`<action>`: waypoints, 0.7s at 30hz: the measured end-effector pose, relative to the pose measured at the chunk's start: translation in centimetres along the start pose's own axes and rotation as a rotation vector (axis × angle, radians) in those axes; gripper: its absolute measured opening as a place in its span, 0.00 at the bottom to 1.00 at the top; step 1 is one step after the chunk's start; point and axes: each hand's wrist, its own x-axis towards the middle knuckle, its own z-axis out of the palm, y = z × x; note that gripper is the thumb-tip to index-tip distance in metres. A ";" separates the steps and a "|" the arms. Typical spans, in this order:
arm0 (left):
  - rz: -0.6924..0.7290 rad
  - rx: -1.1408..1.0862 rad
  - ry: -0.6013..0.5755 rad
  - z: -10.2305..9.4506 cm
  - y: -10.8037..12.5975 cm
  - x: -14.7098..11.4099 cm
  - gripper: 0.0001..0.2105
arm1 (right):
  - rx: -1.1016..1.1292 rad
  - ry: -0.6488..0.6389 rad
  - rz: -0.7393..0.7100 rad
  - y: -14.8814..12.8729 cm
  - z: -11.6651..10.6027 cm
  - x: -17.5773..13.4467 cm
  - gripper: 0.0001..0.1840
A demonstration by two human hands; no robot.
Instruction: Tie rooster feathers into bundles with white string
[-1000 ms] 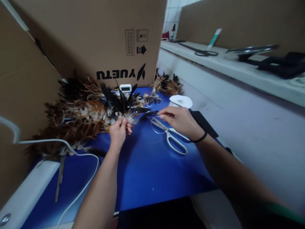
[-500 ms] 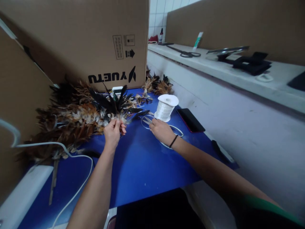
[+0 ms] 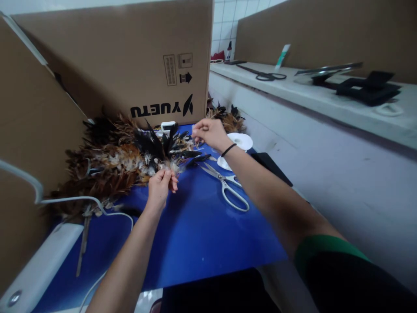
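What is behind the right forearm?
The white spool, scissors and a flat black object show partly. The right forearm covers the spool's middle and one handle's end; anything else there is hidden.

Reading YUETU, upside down, on the cardboard box — beside a leaf-like logo. Seeing a right-pointing arrow above.

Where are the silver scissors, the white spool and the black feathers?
Silver scissors (image 3: 220,177): head view, on the pivot.
White spool (image 3: 242,140): head view, on the top flange.
Black feathers (image 3: 155,145): head view, on a dark fanned-out feather.
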 end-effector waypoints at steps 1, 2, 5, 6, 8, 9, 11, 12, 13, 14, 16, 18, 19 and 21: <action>-0.008 0.012 0.000 -0.2 -0.3 -0.2 0.17 | 0.054 0.016 -0.030 -1.1 -0.5 0.3 0.03; -0.015 0.019 -0.001 -0.4 -0.6 -0.4 0.17 | 0.069 0.035 -0.073 -2.2 -1.1 0.3 0.04; -0.031 -0.010 -0.025 -0.8 -1.6 -0.8 0.17 | 0.007 0.115 -0.254 -5.3 -2.6 -0.8 0.09; -0.038 -0.024 -0.041 -0.9 -1.9 -0.9 0.17 | -0.024 0.146 -0.308 -6.1 -3.0 -1.5 0.10; -0.055 -0.048 -0.086 -1.0 -2.3 -1.1 0.16 | -0.091 0.166 -0.382 -7.2 -3.5 -3.4 0.10; -0.064 -0.057 -0.108 -1.0 -2.4 -1.2 0.16 | -0.119 0.155 -0.400 -7.5 -3.5 -4.4 0.10; -0.077 -0.071 -0.139 -0.9 -2.4 -1.4 0.16 | -0.144 0.100 -0.405 -8.0 -3.4 -6.2 0.10; -0.081 -0.074 -0.147 -0.9 -2.4 -1.5 0.16 | -0.138 0.065 -0.394 -8.2 -3.3 -6.8 0.10; -0.084 -0.075 -0.151 -0.8 -2.4 -1.5 0.16 | -0.122 0.030 -0.378 -8.5 -3.2 -7.1 0.11; -0.087 -0.073 -0.153 -0.8 -2.4 -1.6 0.16 | -0.095 -0.002 -0.359 -8.7 -3.0 -7.1 0.11; -0.093 -0.064 -0.152 -0.7 -2.4 -1.6 0.16 | -0.017 -0.052 -0.319 -9.2 -3.0 -6.0 0.13; -0.095 -0.052 -0.147 -0.7 -2.4 -1.6 0.16 | 0.070 -0.078 -0.281 -9.3 -3.2 -3.7 0.14; -0.095 -0.047 -0.145 -0.8 -2.4 -1.6 0.16 | 0.104 -0.076 -0.261 -9.2 -3.6 -2.3 0.13; -0.093 -0.049 -0.144 -0.8 -2.3 -1.6 0.16 | 0.135 -0.016 -0.208 -8.6 -4.8 0.8 0.10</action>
